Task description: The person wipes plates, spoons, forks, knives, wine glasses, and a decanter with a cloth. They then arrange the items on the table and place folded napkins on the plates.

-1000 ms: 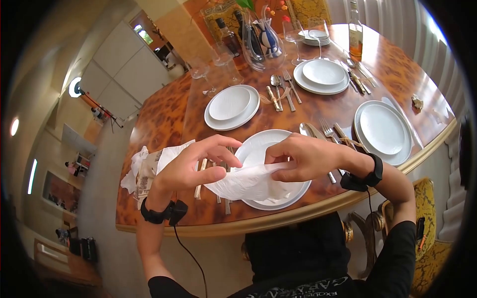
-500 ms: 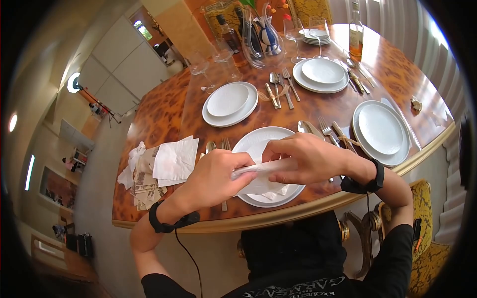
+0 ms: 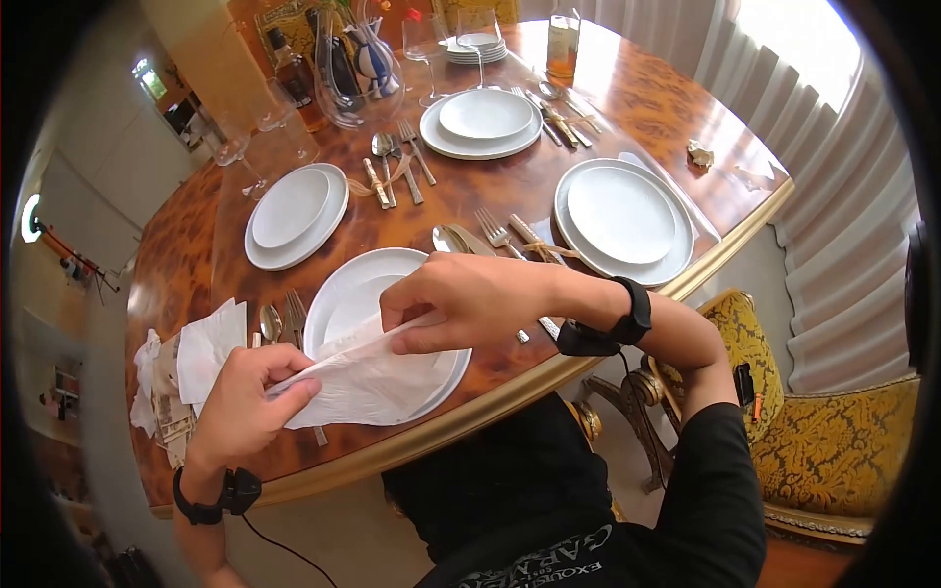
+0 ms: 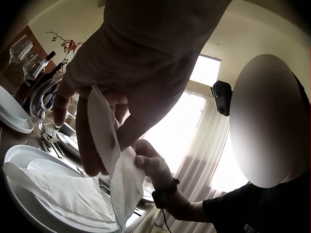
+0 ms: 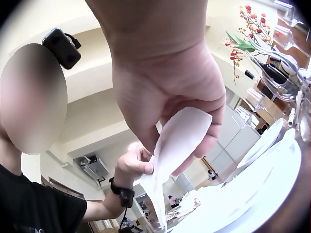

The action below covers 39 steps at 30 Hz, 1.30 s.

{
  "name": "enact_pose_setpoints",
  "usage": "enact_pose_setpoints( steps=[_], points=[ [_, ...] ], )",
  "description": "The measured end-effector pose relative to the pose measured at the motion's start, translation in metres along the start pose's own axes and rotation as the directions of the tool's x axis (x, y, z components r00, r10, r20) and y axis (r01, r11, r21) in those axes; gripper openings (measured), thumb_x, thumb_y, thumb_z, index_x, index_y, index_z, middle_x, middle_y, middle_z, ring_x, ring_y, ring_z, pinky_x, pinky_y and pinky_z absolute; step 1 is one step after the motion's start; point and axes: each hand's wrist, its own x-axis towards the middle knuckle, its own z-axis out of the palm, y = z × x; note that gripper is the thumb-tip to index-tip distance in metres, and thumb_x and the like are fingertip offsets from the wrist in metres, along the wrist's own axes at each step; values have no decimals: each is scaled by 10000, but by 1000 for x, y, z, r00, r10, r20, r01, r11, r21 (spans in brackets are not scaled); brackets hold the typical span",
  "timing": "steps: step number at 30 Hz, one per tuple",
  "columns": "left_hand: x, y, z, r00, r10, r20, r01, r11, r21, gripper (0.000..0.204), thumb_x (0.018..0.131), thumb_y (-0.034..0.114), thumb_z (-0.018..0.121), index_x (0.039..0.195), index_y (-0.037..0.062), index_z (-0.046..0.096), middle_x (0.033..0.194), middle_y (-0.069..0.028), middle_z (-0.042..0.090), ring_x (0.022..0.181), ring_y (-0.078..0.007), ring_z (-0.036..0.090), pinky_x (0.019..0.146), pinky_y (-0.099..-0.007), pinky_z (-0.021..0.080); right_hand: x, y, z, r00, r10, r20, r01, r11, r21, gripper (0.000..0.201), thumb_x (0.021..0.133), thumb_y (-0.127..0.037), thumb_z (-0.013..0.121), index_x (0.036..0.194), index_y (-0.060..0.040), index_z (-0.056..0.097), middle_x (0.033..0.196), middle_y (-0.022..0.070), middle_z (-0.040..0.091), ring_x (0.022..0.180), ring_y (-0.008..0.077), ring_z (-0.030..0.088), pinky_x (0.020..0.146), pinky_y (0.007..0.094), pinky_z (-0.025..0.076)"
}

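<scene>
A thin white paper napkin (image 3: pixel 368 380) stretches between both hands over the near white plates (image 3: pixel 323 304). My left hand (image 3: pixel 250 400) pinches its left end between thumb and fingers. The right hand (image 3: pixel 456 306) grips the opposite end of the top edge, knuckles up. In the left wrist view, the napkin's folded edge (image 4: pixel 103 126) passes between the left thumb and fingers, and its lower part hangs over the plate. From the right wrist, a flap of napkin (image 5: pixel 182 138) shows against the right palm.
Left of the plates lie a stack of white napkins (image 3: pixel 211 353) and brown patterned ones (image 3: pixel 174 402). A fork (image 3: pixel 298 318) and spoon (image 3: pixel 272 323) flank the plates. More plate settings (image 3: pixel 620 214), wine glasses (image 3: pixel 423 44), a glass decanter (image 3: pixel 358 93) and a bottle (image 3: pixel 563 47) stand farther back.
My hands were close together with the napkin bunched between them; now they are apart and it is drawn out. The head view has turned right.
</scene>
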Motion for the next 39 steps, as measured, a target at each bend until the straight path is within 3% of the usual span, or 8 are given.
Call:
enact_pose_setpoints(
  steps=[12,18,28,31,32,34,36,39],
  points=[
    [18,-74,-38,999,-23,32,37,842,-538,142,910,48,599,999,-58,626,882,-98,699,788,-149,686,736,-274,559,35,36,-28,921,390,9,-377,884,277,236,942,-242,623,975,-10,654,796,-2,636,675,45,594,570,216,477],
    [82,-120,-90,977,-42,-208,-92,800,-593,196,946,185,603,966,-9,626,825,-121,702,685,-178,690,692,-300,574,114,70,-69,890,452,-67,-402,845,353,249,935,-278,637,1037,-50,637,867,1,665,684,53,648,537,181,470],
    [202,-210,-145,928,-284,-243,45,731,-681,279,979,255,519,1061,-1,595,863,-150,717,686,-187,700,640,-279,554,253,207,-102,842,531,-96,-443,782,438,248,886,-250,662,1042,-58,640,845,26,665,703,106,672,517,230,504],
    [207,-226,-144,842,-455,-290,255,810,-528,278,960,241,525,1093,-1,563,786,-172,707,528,-171,652,474,-263,509,254,230,-92,847,458,-271,-511,841,-176,373,839,-307,665,1041,5,637,806,149,697,716,215,701,626,328,565],
    [201,-228,-146,838,-462,-289,258,803,-537,278,960,241,525,1093,-1,563,786,-172,707,528,-171,652,474,-263,509,251,233,-90,849,460,-260,-511,841,-180,373,839,-307,665,1041,5,637,806,149,697,716,215,701,626,328,565],
    [180,-235,-148,818,-393,-419,171,863,-474,250,960,243,541,1071,18,550,728,-161,693,497,-147,619,451,-253,478,240,231,-85,851,136,-508,-387,815,-431,327,825,-308,655,1001,-32,655,846,178,698,730,308,691,675,373,556],
    [158,-244,-152,837,-329,-437,113,886,-450,226,964,224,536,947,3,577,682,-156,676,458,-144,596,421,-238,456,222,196,-90,873,176,-455,-373,843,-389,269,825,-300,646,950,-62,668,876,177,694,748,366,666,696,408,532],
    [104,-232,-148,846,-299,-442,102,904,-416,262,966,226,538,873,-12,598,663,-131,668,456,-143,595,430,-241,467,206,180,-93,891,145,-430,-348,826,-444,294,872,-252,643,1053,-20,658,733,117,670,655,237,647,628,360,510]
  ],
)
